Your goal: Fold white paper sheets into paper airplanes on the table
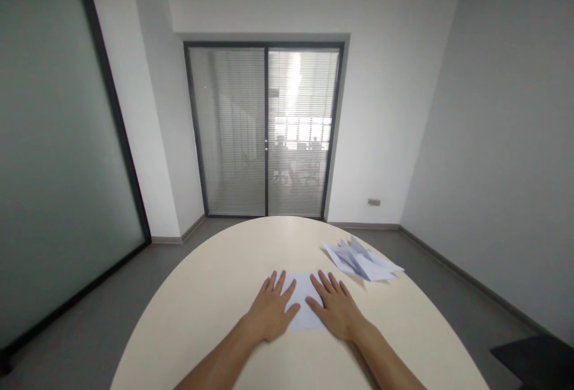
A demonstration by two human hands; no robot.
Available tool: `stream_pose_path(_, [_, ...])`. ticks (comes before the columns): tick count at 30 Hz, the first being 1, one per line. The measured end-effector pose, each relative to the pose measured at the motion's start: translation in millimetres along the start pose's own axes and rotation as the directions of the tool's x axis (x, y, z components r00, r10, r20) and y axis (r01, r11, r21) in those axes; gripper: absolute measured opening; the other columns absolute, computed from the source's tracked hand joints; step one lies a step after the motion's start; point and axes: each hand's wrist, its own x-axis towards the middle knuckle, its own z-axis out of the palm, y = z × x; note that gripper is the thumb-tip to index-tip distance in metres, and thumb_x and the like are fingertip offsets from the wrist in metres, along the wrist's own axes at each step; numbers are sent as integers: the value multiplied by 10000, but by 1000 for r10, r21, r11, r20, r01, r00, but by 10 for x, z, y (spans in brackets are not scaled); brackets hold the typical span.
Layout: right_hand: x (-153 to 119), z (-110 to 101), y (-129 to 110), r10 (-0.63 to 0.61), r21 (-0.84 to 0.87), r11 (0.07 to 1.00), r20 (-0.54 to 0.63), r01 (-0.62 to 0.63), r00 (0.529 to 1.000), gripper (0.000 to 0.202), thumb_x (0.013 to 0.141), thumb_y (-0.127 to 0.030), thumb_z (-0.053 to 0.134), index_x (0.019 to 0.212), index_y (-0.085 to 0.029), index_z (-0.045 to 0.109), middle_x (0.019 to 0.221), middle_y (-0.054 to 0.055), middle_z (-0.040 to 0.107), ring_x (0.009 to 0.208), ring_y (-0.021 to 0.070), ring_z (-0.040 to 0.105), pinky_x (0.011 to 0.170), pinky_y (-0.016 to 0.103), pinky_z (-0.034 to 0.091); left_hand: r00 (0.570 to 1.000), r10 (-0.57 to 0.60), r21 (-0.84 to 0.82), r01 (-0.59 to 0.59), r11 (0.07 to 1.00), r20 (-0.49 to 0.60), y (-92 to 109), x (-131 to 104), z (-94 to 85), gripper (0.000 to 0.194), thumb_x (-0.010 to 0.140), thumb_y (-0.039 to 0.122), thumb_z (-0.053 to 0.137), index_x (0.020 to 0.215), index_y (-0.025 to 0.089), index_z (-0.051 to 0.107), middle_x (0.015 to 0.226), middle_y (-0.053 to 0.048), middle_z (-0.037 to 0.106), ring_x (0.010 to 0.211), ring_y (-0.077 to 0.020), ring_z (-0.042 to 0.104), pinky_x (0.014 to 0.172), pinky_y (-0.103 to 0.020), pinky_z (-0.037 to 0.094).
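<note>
A white sheet of paper (302, 294) lies flat on the round cream table (201, 312), near its middle. My left hand (272, 307) rests on the sheet's left side, fingers spread and pointing forward. On the right side of the same sheet lies my right hand (335, 306), also with its fingers apart. Between the two hands the middle of the paper shows; its side edges are partly hidden under them. Neither hand grips anything.
Several folded white papers (361, 260) lie in a loose pile near the table's right edge. A dark flat object (538, 357) stands at the lower right, beyond the table. Glass doors with blinds (266, 133) are in the far wall.
</note>
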Motion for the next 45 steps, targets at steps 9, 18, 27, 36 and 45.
stream_pose_path(9, [7,3,92,29,16,999,-95,-28,995,634,945,-587,310,1487,-258,338,1567,60,266,1453,338,177,1155,590,147,999,-3,-13,2,1000,-49,-32,-35,27,687,939,615,293,1516,242,257,1596,-90,100,1459,-344,38,1168,-557,57])
stream_pose_path(18, [-39,-105,-38,-338,119,927,-138,355,931,583,968,-528,334,1474,-239,368,1558,75,302,1436,243,273,1179,444,229,981,158,6,-158,987,-114,-90,-20,38,640,950,502,360,1522,249,229,1608,-35,61,1470,-293,23,1188,-499,57])
stream_pose_path(27, [15,-31,108,-76,36,996,-88,79,993,631,944,-566,356,1465,-213,384,1556,90,294,1456,316,186,1167,564,147,994,91,-16,-92,996,-56,-74,-21,75,627,944,563,321,1503,279,287,1593,-43,183,1459,-313,129,1167,-530,118])
stream_pose_path(36, [-17,-43,17,-192,108,974,-86,201,978,568,971,-548,292,1443,-260,424,1536,75,350,1439,286,256,1165,529,199,978,51,50,-42,998,-205,-92,-71,-59,546,944,510,339,1418,266,454,1467,-87,433,1345,-308,355,1124,-488,224])
stream_pose_path(45, [3,-19,69,-106,61,992,-126,114,986,512,970,-462,335,1413,-245,472,1521,91,379,1433,307,266,1150,574,181,983,147,19,-146,989,-107,-213,17,70,577,990,500,235,1496,233,311,1573,-42,260,1445,-252,202,1171,-438,168])
